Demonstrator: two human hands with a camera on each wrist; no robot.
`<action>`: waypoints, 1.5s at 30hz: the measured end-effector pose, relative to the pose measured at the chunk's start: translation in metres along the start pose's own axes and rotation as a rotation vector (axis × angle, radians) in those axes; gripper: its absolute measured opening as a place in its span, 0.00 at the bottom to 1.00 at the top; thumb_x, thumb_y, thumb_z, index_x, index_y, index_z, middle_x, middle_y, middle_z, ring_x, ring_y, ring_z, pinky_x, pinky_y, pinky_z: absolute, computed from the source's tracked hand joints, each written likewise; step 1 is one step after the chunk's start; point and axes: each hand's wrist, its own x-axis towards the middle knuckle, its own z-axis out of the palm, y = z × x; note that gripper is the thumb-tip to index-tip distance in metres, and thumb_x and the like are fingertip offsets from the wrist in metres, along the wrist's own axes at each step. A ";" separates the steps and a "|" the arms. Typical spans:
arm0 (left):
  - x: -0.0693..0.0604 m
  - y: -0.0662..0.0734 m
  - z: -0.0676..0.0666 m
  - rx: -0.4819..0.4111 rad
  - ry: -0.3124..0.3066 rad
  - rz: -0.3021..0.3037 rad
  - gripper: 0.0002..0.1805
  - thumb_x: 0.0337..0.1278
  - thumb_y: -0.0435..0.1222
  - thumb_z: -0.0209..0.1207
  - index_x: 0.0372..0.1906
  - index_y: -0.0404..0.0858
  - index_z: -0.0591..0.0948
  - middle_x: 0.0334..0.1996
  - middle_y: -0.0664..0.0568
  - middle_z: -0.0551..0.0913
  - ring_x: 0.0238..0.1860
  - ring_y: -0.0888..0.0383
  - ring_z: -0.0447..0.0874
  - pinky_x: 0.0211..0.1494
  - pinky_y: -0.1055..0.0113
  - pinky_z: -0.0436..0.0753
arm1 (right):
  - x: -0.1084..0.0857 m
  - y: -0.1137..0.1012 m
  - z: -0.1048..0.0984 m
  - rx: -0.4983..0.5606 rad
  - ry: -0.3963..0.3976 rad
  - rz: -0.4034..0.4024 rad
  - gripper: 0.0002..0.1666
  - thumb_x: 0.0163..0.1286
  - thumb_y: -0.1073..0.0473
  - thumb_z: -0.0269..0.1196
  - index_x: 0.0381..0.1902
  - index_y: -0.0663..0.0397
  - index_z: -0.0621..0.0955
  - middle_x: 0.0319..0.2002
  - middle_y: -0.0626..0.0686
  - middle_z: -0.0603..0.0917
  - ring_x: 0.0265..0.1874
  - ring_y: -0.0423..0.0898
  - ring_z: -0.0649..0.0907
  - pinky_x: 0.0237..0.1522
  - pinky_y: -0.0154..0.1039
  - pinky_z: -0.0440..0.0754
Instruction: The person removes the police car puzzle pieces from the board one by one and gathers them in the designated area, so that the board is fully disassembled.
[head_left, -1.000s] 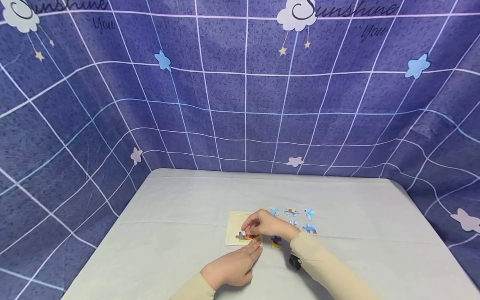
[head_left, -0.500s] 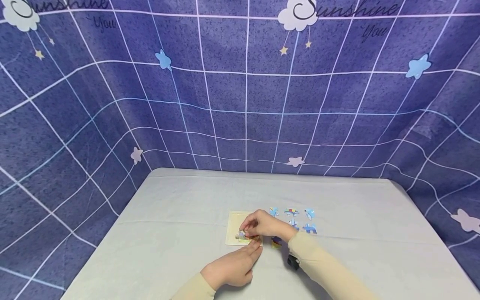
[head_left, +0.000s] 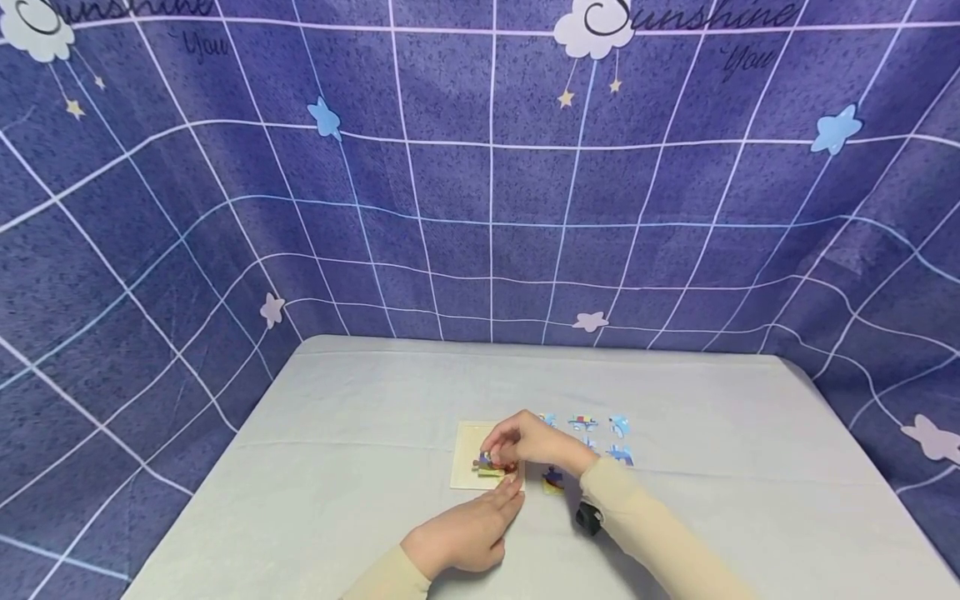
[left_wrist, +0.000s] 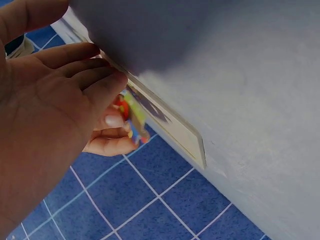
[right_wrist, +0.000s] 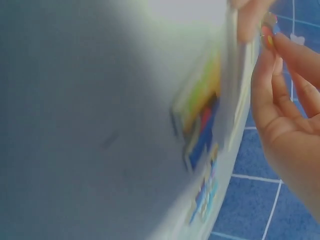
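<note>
My right hand [head_left: 525, 439] pinches a colourful jigsaw puzzle piece [left_wrist: 135, 117] between thumb and fingers, just over a pale wooden puzzle board [head_left: 467, 450]. In the right wrist view the same piece [right_wrist: 269, 32] shows only as a small edge at the fingertips. My left hand [head_left: 468, 529] rests with fairly straight fingers at the board's near right corner; the left wrist view shows that hand [left_wrist: 65, 95] up close beside the board [left_wrist: 185, 135]. A dark blue and yellow puzzle piece [head_left: 552, 481] lies on the table right of the board, under my right forearm.
Several light blue puzzle pieces [head_left: 618, 426] lie in rows right of the board, partly hidden by my right hand. A white cloth [head_left: 337, 433] covers the table. Dark blue grid-patterned fabric [head_left: 450, 183] hangs behind and at both sides.
Over the board, the piece in my right hand has turned and tilted, and now sits slightly higher. My left hand has stayed in place.
</note>
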 end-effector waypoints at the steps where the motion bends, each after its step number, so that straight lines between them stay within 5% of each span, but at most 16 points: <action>1: 0.000 0.000 0.000 0.001 0.003 0.001 0.34 0.55 0.34 0.57 0.68 0.28 0.65 0.71 0.37 0.60 0.73 0.48 0.55 0.72 0.61 0.62 | -0.001 0.001 -0.003 0.006 0.006 0.008 0.12 0.58 0.75 0.63 0.40 0.64 0.85 0.31 0.58 0.86 0.28 0.40 0.82 0.33 0.31 0.82; 7: 0.001 -0.001 0.001 -0.015 -0.001 -0.003 0.34 0.57 0.33 0.56 0.69 0.28 0.64 0.72 0.37 0.58 0.73 0.47 0.55 0.73 0.61 0.61 | -0.018 0.001 -0.024 0.043 0.033 0.038 0.14 0.59 0.74 0.63 0.43 0.64 0.85 0.33 0.58 0.86 0.32 0.45 0.84 0.38 0.42 0.86; 18: -0.001 -0.002 0.000 -0.013 0.008 -0.009 0.33 0.56 0.33 0.56 0.68 0.28 0.65 0.71 0.37 0.60 0.73 0.49 0.56 0.73 0.62 0.61 | -0.076 0.014 -0.065 0.048 0.059 0.062 0.12 0.62 0.72 0.61 0.44 0.72 0.82 0.35 0.63 0.86 0.33 0.47 0.85 0.39 0.44 0.86; 27: -0.002 -0.002 -0.001 -0.017 0.008 -0.011 0.33 0.57 0.32 0.55 0.68 0.28 0.66 0.71 0.38 0.60 0.73 0.49 0.56 0.72 0.63 0.62 | -0.115 0.032 -0.076 0.061 0.012 0.092 0.13 0.59 0.74 0.60 0.43 0.74 0.81 0.33 0.66 0.85 0.31 0.45 0.84 0.37 0.37 0.85; 33: -0.001 0.000 -0.001 -0.030 0.000 -0.023 0.33 0.56 0.33 0.56 0.68 0.29 0.66 0.71 0.39 0.61 0.73 0.50 0.56 0.73 0.63 0.61 | -0.120 0.037 -0.071 0.063 -0.022 0.083 0.13 0.56 0.77 0.58 0.41 0.75 0.81 0.30 0.67 0.84 0.27 0.44 0.83 0.33 0.37 0.85; 45: 0.000 0.001 -0.001 -0.034 -0.002 -0.023 0.33 0.56 0.33 0.56 0.69 0.29 0.65 0.72 0.39 0.60 0.73 0.51 0.56 0.72 0.64 0.61 | -0.120 0.035 -0.065 -0.084 0.080 0.064 0.08 0.55 0.75 0.66 0.35 0.68 0.85 0.27 0.60 0.83 0.24 0.37 0.79 0.28 0.28 0.80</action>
